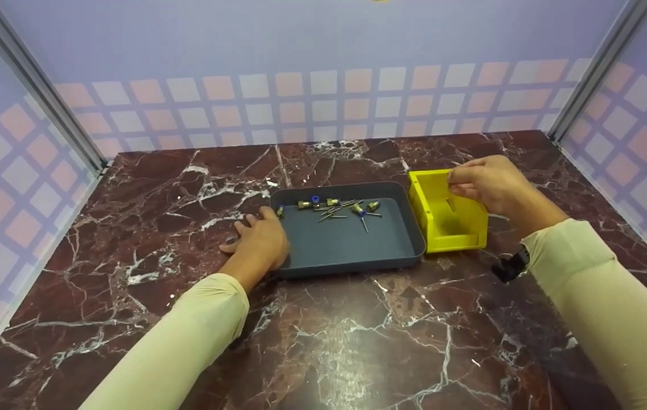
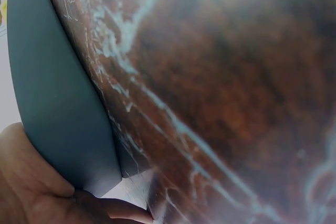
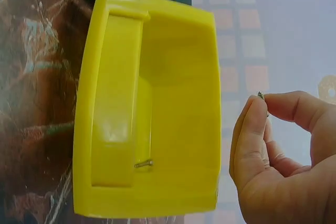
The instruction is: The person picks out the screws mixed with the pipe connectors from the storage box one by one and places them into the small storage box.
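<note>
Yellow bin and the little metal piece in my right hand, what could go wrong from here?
Your right hand pinches the small metal piece by the fingertips, so it might slip and perhaps miss the yellow bin. In the gray tray, some screws lie crossed near brass fittings, so picking one could drag others along. Your left hand rests against the tray's left side; a push could nudge it into the bin close beside it.

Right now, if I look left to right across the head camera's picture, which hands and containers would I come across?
The person's left hand, the dark gray rectangular tray, the yellow open-front storage bin, then the right hand, which partly overlaps the bin.
</note>
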### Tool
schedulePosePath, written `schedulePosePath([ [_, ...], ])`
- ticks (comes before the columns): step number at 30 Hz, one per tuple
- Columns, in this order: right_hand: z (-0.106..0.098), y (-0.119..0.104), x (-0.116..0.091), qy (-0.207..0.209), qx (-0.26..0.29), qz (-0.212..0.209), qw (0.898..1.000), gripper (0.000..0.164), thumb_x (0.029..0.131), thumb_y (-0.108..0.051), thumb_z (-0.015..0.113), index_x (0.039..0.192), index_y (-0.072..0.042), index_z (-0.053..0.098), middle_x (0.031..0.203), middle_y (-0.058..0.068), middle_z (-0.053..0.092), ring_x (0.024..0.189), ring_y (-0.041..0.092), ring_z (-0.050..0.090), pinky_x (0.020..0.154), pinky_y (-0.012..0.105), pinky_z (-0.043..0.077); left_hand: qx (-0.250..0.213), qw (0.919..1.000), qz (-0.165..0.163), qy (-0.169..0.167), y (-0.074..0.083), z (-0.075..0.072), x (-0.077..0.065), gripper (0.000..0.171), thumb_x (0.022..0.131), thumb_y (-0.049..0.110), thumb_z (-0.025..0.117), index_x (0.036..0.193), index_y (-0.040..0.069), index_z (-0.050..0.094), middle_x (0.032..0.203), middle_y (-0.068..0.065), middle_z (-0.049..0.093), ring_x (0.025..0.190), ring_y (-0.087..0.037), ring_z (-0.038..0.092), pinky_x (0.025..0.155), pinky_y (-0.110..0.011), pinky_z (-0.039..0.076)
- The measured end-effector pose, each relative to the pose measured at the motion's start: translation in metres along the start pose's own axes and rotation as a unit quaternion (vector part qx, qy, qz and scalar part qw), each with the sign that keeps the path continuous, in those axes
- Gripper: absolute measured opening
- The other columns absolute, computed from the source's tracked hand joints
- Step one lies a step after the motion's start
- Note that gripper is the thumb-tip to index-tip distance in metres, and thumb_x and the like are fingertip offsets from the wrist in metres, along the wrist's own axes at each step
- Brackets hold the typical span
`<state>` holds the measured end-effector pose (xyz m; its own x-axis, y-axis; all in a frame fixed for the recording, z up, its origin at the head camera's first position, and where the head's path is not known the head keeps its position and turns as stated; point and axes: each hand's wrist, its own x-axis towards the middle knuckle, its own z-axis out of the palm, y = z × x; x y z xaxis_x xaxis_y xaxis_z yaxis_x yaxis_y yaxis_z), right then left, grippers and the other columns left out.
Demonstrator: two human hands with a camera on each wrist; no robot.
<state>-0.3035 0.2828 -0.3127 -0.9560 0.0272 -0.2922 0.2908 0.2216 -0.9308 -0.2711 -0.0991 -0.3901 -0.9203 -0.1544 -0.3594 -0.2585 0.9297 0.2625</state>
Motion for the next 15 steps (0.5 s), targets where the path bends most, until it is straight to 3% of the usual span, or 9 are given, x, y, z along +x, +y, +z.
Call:
schedulePosePath([
  [7,-0.012,0.002,0.001,0.010,-0.068,0.003,0.998,0.047,0.089,-0.019,0.077,0.132,-0.003,0.063,0.099,-0.005,0.071,0.090,0.008,0.069,0.088,0.027,0.060,0.008,1.0000,0.001,-0.005,0.001,0.000,0.000,0.097,0.091,0.005,0.062,0.162,0.004,-0.004,0.167,-0.033,0.004,0.153,-0.056,-0.001,0.103,-0.090,0.012],
  [15,-0.016,0.005,0.008,0.007,-0.058,-0.002,0.998,0.047,0.091,-0.013,0.075,0.132,0.003,0.059,0.098,-0.002,0.070,0.083,0.006,0.069,0.087,0.023,0.059,0.009,0.9999,-0.006,-0.013,0.001,-0.002,0.003,0.103,0.089,0.002,0.065,0.163,0.006,-0.006,0.167,-0.032,0.002,0.153,-0.056,-0.003,0.103,-0.090,0.011],
])
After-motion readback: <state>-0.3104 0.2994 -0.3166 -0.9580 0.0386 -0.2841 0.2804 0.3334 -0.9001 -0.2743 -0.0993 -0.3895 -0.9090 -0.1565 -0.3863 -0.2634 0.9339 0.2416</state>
